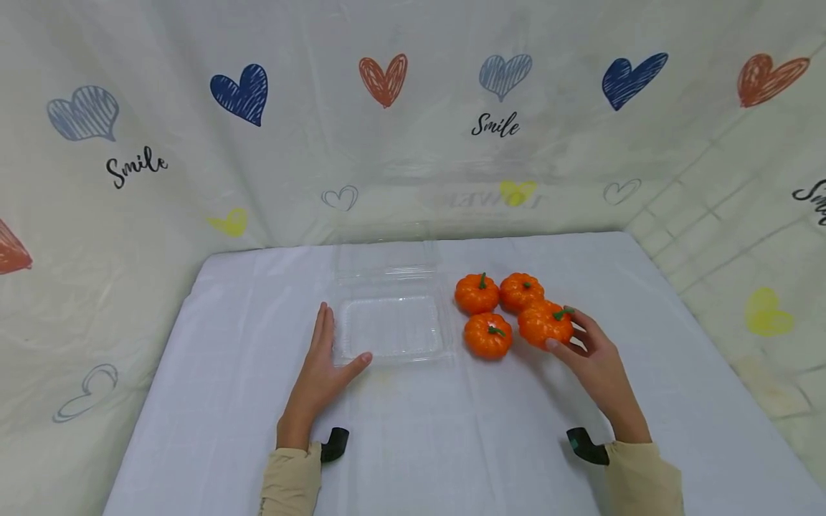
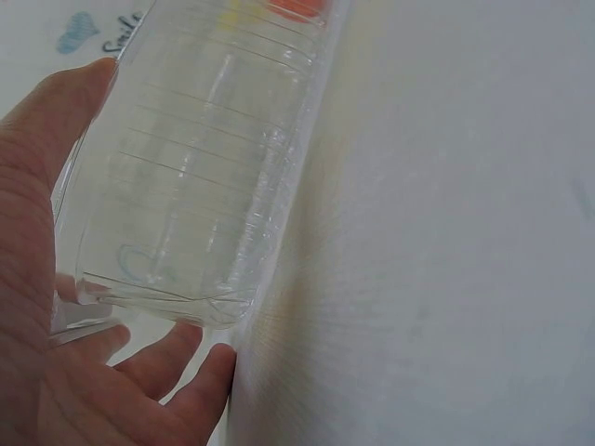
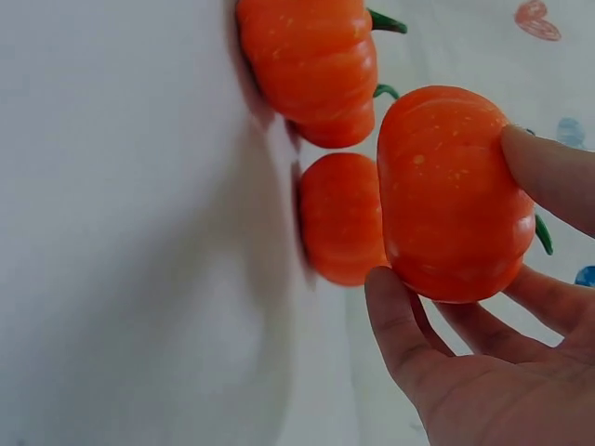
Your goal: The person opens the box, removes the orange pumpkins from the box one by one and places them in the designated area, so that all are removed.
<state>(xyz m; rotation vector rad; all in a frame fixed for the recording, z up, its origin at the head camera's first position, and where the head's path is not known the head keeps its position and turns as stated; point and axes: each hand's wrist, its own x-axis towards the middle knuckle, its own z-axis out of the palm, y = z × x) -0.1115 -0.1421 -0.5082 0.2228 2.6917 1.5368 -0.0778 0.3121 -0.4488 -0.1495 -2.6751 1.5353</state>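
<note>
My right hand [image 1: 590, 355] holds a small orange toy pumpkin [image 1: 543, 325] with a green stem, thumb on one side and fingers round the other. In the right wrist view this pumpkin [image 3: 456, 195] is raised off the cloth. Three more pumpkins, the front one [image 1: 487, 336], the left rear one [image 1: 477, 294] and the right rear one [image 1: 521, 292], sit close together beside it. At the near left corner of a clear plastic container [image 1: 445, 351], my left hand [image 1: 325, 369] spreads its straight fingers along the left side. Its thumb rests at the near rim.
The container's hinged lid [image 1: 385, 258] stands open at the back, towards the heart-printed curtain [image 1: 419, 158]. A white cloth [image 1: 439, 444] covers the table. Each wrist wears a black strap mount, the left one [image 1: 334, 444] and the right one [image 1: 587, 446].
</note>
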